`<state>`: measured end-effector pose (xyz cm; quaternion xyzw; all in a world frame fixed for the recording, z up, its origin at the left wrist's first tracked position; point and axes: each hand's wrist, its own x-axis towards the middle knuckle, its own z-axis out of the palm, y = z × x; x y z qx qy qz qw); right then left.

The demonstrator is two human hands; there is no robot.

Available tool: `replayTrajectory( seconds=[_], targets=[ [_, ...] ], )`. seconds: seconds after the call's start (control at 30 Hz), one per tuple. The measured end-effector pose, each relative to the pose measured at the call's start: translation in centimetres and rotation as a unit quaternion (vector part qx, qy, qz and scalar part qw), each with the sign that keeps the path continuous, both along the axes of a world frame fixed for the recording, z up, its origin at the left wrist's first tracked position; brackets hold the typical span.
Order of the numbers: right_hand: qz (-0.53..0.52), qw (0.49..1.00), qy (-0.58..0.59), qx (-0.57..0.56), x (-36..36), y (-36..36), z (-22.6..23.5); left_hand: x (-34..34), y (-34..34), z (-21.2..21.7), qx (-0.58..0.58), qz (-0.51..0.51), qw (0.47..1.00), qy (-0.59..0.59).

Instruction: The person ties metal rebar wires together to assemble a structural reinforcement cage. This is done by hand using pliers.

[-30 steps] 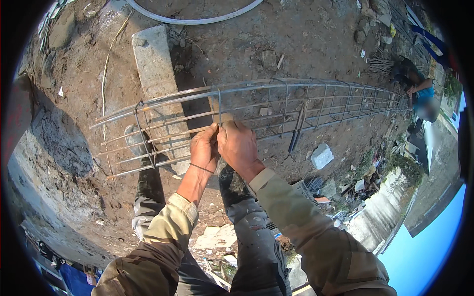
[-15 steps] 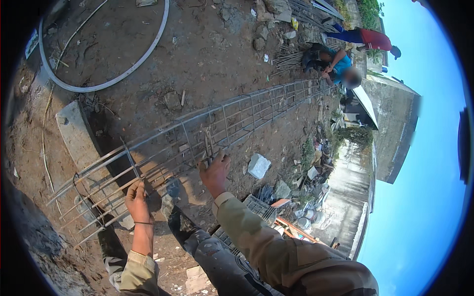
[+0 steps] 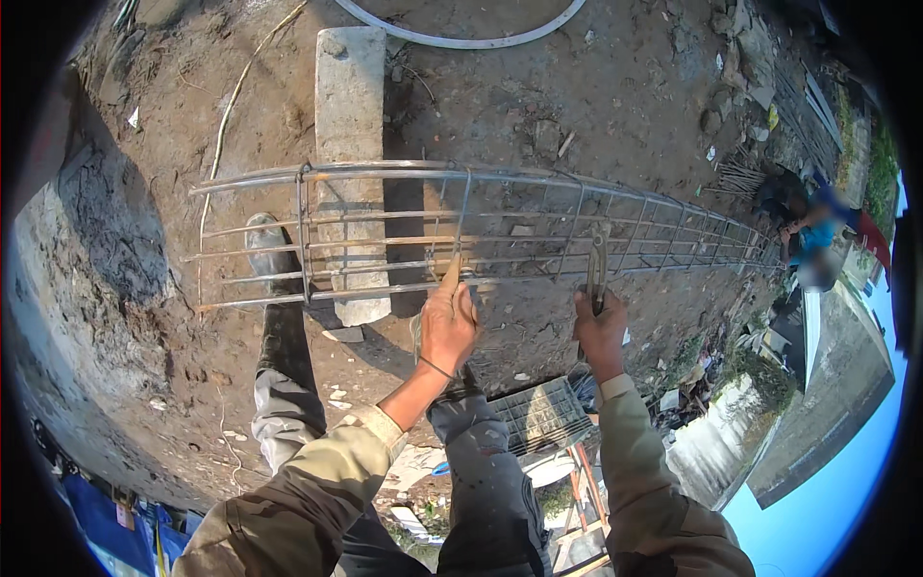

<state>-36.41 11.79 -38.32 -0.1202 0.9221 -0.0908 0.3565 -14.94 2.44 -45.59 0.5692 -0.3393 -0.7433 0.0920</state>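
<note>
Steel cage (image 3: 519,177) lies across the block (image 3: 351,115), presumably to stay off the dirt (image 3: 481,106); left hand (image 3: 449,332) at a stirrup (image 3: 463,207), grip unclear; right hand (image 3: 601,332) wraps the pincers' (image 3: 598,255) handles, leaving their head free.

a rebar cage (image 3: 519,179) spans the frame from left to right, crossing over a concrete beam (image 3: 351,96) left of centre; pliers (image 3: 598,252) overlap it right of centre; a hoop (image 3: 471,41) lies at top centre.

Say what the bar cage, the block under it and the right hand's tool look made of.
Bar cage: likely steel, grey with rusty stretches. Block: probably concrete, pale, matt and rough. Tool in the right hand: apparently metal, from its dull, brownish-grey head.
</note>
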Motion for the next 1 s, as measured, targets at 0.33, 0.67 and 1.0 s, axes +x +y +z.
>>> replayTrajectory(
  seconds=[0.33,0.67,1.0],
  targets=[
    [0.297,0.938,-0.132,0.123,5.9,-5.3,1.4,0.1,0.2,-0.4,-0.142,-0.005,0.989,-0.037],
    [0.107,0.938,-0.310,0.115,6.0,-7.2,1.2,0.0,-0.2,0.0,-0.106,-0.011,0.994,-0.040],
    [0.205,0.916,-0.321,0.125,5.7,-8.6,0.5,-1.0,1.3,0.2,-0.127,0.044,0.985,-0.105]
  ],
)
